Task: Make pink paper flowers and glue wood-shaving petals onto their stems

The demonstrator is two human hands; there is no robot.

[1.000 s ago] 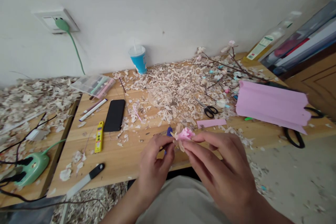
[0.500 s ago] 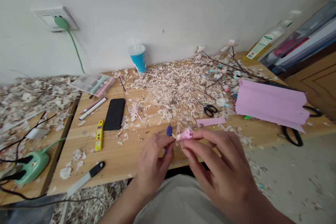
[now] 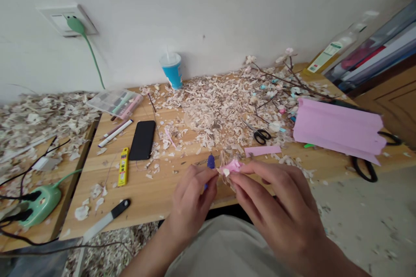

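Between my hands, over the front of the wooden table, is a small pink paper flower (image 3: pixel 232 166) with a pale piece at its left end. The fingertips of my right hand (image 3: pixel 276 199) pinch it from the right. My left hand (image 3: pixel 194 197) is closed, thumb and forefinger pressed together at the flower's left end; what they grip is too small to make out. A blue-purple tool (image 3: pixel 211 162) shows just behind my left fingertips, partly hidden. Beyond the flower lie a pink paper strip (image 3: pixel 262 151) and small black-handled scissors (image 3: pixel 260 135).
Pale shavings (image 3: pixel 214 108) cover the table's back. Around them are a blue cup (image 3: pixel 172 73), twigs with blossoms, a large pink paper sheet (image 3: pixel 338 130) and an oil bottle (image 3: pixel 328 54). At left are a phone (image 3: pixel 142 140), yellow box (image 3: pixel 123 167) and knife (image 3: pixel 107 220).
The pink flower has turned a little, and its pale end now faces more toward me. My right hand has shifted slightly right. The whole view has moved slightly.
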